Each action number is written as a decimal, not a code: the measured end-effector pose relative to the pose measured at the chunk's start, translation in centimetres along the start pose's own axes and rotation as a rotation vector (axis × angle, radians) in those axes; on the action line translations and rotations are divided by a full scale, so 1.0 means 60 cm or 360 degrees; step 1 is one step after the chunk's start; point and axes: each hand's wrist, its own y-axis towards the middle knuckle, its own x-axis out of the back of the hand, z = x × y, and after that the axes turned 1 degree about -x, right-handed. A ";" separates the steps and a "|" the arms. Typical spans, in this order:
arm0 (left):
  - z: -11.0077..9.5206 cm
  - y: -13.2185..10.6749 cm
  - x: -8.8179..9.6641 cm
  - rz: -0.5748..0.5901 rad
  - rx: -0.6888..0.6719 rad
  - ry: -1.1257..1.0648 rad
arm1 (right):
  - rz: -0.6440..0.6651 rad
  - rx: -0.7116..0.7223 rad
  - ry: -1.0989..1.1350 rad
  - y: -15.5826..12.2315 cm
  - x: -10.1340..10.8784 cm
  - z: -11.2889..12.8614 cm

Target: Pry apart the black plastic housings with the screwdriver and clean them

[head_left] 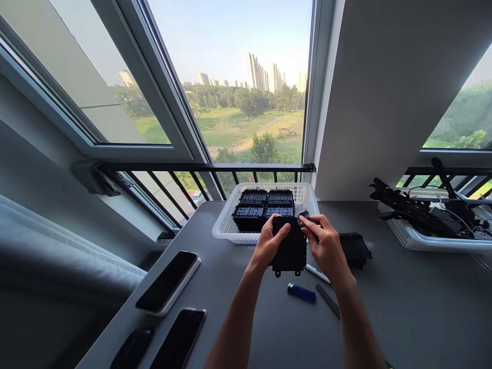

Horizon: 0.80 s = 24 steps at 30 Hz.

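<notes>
A flat black plastic part (289, 251), with notched edges and two small tabs at its bottom, is raised above the table. My left hand (269, 241) grips its left side, thumb lying across the face. At the upper right corner of the part, my right hand (325, 243) pinches a small dark, speckled piece (303, 215) against the edge; its kind I cannot make out. Behind my hands, a white basket (221, 228) holds several stacked black parts (248, 211) of similar look. More black parts (355, 248) lie to the right of my right hand.
On the grey table (277, 328) lie a blue lighter (302, 292), a white marker (318, 274) and a dark flat strip (327, 300). Two phones (169, 282) and a black mouse (132, 348) are at left. A second basket (430, 241) with black parts and cables stands right.
</notes>
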 end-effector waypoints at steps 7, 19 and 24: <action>0.012 0.013 0.010 -0.0283 -0.0072 -0.0117 | 0.0373 0.0031 0.0023 -0.008 0.006 0.030; 0.010 0.022 0.025 -0.0360 0.0015 -0.0312 | 0.0392 0.0113 0.0019 -0.029 0.042 0.056; 0.015 0.012 0.012 -0.0018 -0.0002 -0.0076 | -0.0207 0.0015 -0.0091 -0.014 0.025 0.029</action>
